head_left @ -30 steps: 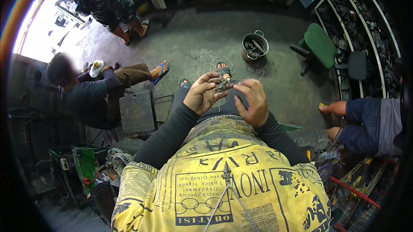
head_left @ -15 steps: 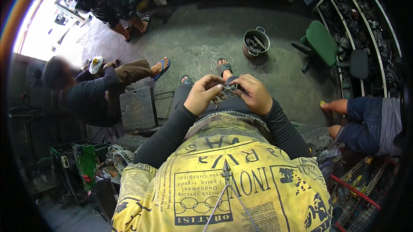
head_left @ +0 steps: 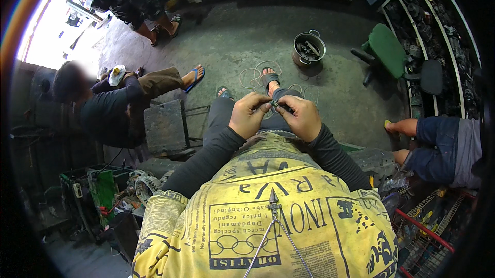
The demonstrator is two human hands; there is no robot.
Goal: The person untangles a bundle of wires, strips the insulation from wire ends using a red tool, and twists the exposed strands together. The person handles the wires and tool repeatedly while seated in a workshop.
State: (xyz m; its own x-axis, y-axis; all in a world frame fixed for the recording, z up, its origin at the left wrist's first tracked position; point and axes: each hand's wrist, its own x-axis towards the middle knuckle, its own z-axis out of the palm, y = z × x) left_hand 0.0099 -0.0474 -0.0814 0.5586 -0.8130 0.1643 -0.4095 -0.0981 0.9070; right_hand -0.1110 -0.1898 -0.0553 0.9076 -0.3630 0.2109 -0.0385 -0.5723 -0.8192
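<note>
Both hands meet in front of my lap over a small knotted bunch of thin, greenish cord (head_left: 275, 104); I cannot tell whether it is string or wire. My left hand (head_left: 248, 115) pinches the bunch between thumb and fingers from the left. From the other side my right hand (head_left: 303, 117) pinches it as well, its fingertips almost touching the left ones. Fingers hide most of the knot. Loose loops of similar thin line (head_left: 252, 76) lie on the floor around my sandalled foot.
A metal pot (head_left: 309, 60) holding dark pieces stands ahead on the floor. Right of it are a green chair (head_left: 384, 51) and loaded shelves (head_left: 428, 25). A seated person (head_left: 111, 113) is at left, another person's legs (head_left: 438, 141) at right, and someone stands at the far left.
My hands have drawn closer together, and the bunch of cord between them looks smaller and more covered by fingers. The seated person at left has shifted their hands slightly.
</note>
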